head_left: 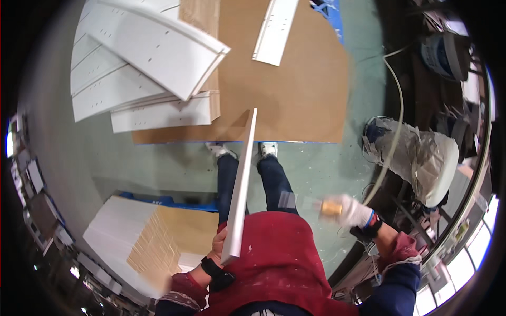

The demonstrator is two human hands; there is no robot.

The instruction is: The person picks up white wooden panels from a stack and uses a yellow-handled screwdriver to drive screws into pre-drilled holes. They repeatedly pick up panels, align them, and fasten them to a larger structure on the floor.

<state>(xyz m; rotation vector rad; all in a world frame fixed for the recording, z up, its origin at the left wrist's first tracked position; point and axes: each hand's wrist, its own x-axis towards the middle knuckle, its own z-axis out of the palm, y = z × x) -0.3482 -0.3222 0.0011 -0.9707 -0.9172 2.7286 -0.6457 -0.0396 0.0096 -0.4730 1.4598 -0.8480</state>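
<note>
A long, narrow white board (pixel 243 184) stands on edge in front of my body, its far end reaching over the brown sheet. My bare left hand (pixel 217 243) grips its near end. Off to the right, away from the board, my right hand (pixel 352 210) wears a white glove and closes around a small tan, wooden-looking block or handle (pixel 331 208). Motion smears this thing, so its exact kind does not show.
Brown sheeting (pixel 295 100) covers a low stack ahead, with another white drilled board (pixel 275 31) on it. White drilled panels (pixel 158 52) lie piled at the far left. Cardboard and white panels (pixel 124 231) rest lower left. A plastic-wrapped drum (pixel 416 152) and pale hose (pixel 398 116) are at right.
</note>
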